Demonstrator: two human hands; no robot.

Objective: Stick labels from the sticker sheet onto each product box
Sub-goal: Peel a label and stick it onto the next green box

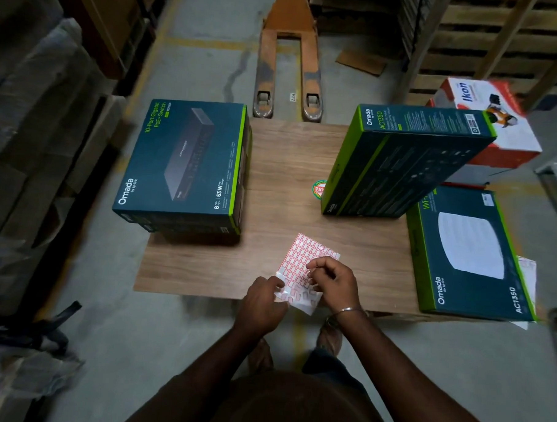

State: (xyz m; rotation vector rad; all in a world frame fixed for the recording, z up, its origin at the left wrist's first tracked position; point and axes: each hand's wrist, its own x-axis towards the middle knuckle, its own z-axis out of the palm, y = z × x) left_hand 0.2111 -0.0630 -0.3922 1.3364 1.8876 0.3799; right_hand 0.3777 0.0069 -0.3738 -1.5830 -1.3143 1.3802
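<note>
A sticker sheet of small red-bordered white labels lies at the front edge of a wooden table. My left hand holds the sheet's near corner. My right hand pinches at a label on the sheet with curled fingers. A dark teal Omada switch box lies flat on a stack at the table's left. A teal Omada AC1350 box stands tilted at the right. Another AC1350 box lies flat at the near right.
A white and red Ikon box stands behind the right boxes. An orange pallet jack points at the table's far edge. Wrapped goods line the left; wooden pallets stand at the back right. A round sticker sits on the table.
</note>
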